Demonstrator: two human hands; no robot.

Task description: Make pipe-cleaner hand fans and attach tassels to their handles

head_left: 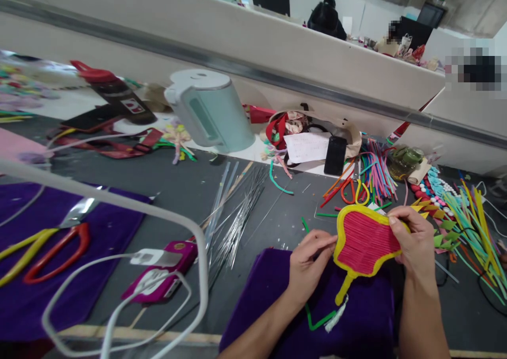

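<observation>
Closest to the camera, a thick white cord [203, 264] loops well to the left of your left hand [309, 268]. Between your two hands is the fan [366, 243], with a ribbed red face, yellow rim and yellow handle. Your right hand [418, 237] has thumb and fingers clamped on the fan's right edge. Your left hand's fingertips meet the opposite edge; you cannot tell whether they grip it. Below, between your forearms, lie a purple cloth [257, 301], a white tassel [336, 317] near the handle's end, and a bent green stem [322, 321]. Silver wires [237, 224] spread left of your left hand, beyond the cloth. Colourful stems [378, 174] lie beyond your right hand, with yellow and green strips [473, 221] to its right.
</observation>
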